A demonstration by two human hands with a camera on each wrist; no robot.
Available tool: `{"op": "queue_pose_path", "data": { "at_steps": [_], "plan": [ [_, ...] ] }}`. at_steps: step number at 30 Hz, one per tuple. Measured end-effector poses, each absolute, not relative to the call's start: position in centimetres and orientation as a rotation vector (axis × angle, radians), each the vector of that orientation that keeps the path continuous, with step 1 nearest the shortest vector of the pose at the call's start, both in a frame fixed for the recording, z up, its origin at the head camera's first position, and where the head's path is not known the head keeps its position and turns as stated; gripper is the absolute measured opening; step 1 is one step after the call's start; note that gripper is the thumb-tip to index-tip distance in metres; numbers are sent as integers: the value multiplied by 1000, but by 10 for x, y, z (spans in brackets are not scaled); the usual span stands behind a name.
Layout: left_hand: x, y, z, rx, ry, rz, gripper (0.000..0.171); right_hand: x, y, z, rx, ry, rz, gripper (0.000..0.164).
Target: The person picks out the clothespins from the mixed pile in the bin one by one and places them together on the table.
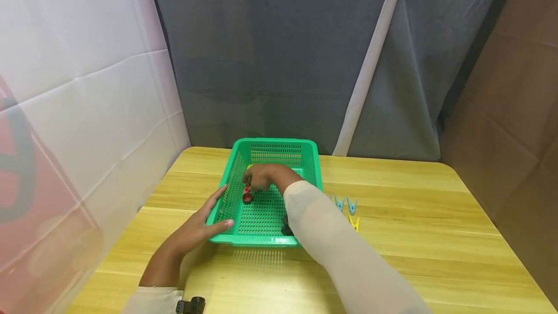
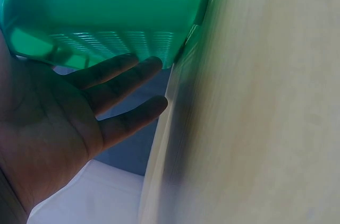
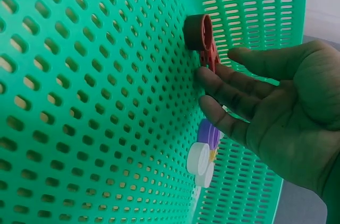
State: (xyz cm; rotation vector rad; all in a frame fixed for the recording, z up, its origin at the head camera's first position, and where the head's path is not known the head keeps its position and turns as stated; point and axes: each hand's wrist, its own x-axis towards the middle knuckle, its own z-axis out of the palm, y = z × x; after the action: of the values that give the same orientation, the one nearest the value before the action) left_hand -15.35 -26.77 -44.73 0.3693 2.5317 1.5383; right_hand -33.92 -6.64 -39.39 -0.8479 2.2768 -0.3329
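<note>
A green plastic basket (image 1: 274,241) with perforated walls stands on the table. At its near left corner, my left hand (image 1: 198,229) touches the rim, thumb over the top; the left wrist view shows its other fingers extended beside the outer wall. My right hand (image 3: 289,94) reaches down inside the basket, its fingertips at a red clothespin (image 3: 211,58) and its thumb apart from them. Beside the clothespin is a dark red bottle cap (image 3: 198,33). Farther along lie a purple cap (image 3: 208,134) and white caps (image 3: 198,158), with a bit of yellow showing behind.
Black items (image 1: 286,227) sit in the basket's near right part, partly hidden by the right sleeve. On the table to the right lie blue clothespins (image 1: 351,206) and a yellow clothespin (image 1: 354,223). Cloth walls enclose the table's back and sides.
</note>
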Motion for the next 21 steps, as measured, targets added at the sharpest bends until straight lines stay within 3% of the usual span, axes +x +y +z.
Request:
{"op": "queue_pose_path", "data": {
  "at_steps": [9,21],
  "plan": [
    [-154,-267,-448,342,2515,1549,95,-338,-66,-394,-893,2338,-241,52],
    [-156,-265,-448,356,2525,1546,94,-337,-62,-394,-880,2411,-399,75]
  ]
}}
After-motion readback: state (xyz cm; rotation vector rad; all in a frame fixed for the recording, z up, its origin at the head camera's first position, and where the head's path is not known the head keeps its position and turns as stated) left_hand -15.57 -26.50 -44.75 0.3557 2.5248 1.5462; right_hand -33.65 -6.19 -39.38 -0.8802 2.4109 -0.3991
